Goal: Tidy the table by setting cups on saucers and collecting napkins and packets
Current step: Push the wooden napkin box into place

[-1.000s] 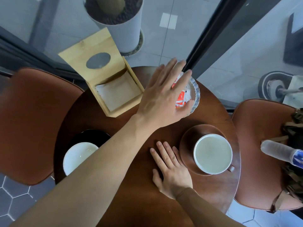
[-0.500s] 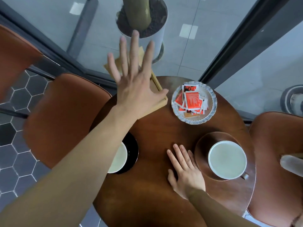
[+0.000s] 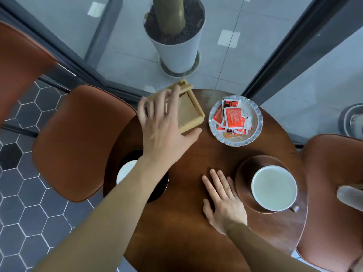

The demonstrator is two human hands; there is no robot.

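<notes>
Having left the packets (image 3: 233,118), reaching left hand (image 3: 167,124) with spread fingers onto napkin box (image 3: 188,112) beside them; right hand (image 3: 224,203) resting flat.

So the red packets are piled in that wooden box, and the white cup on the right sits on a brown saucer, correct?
Not quite. The head view shows the red packets piled in the scalloped dish, not in the wooden box, which stands beside the dish under the left hand. The rest holds: the white cup on the right sits on a brown saucer.
</notes>
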